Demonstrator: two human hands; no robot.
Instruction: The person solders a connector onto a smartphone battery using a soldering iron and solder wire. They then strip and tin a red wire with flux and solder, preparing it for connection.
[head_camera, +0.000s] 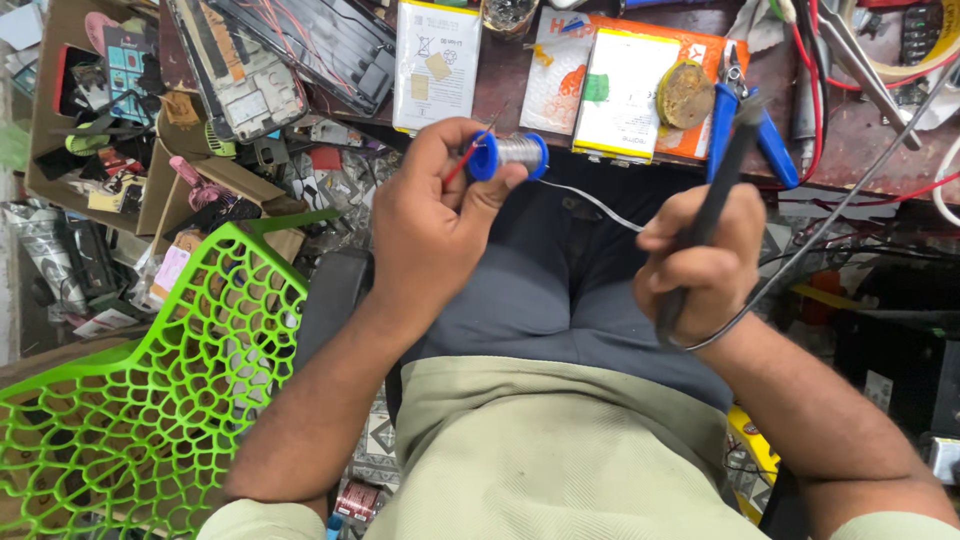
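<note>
My left hand (437, 215) grips a small blue spool of solder wire (510, 155), held just in front of the workbench edge. A thin silver strand of solder (592, 201) runs from the spool toward my right hand (700, 265). That hand is closed around the dark handle of a soldering iron (722, 178), which points up toward the bench, and it also pinches the free end of the strand. The iron's grey cable (800, 262) loops out below my fist and trails to the right. Both hands hover above my lap.
A cluttered wooden workbench (520, 85) carries a white phone battery (437, 62), another battery on orange packaging (620, 95), blue-handled pliers (745, 110), a dismantled phone frame (245, 70) and red wires. A green lattice plastic chair (150, 400) stands at lower left. Boxes of parts (110, 110) sit left.
</note>
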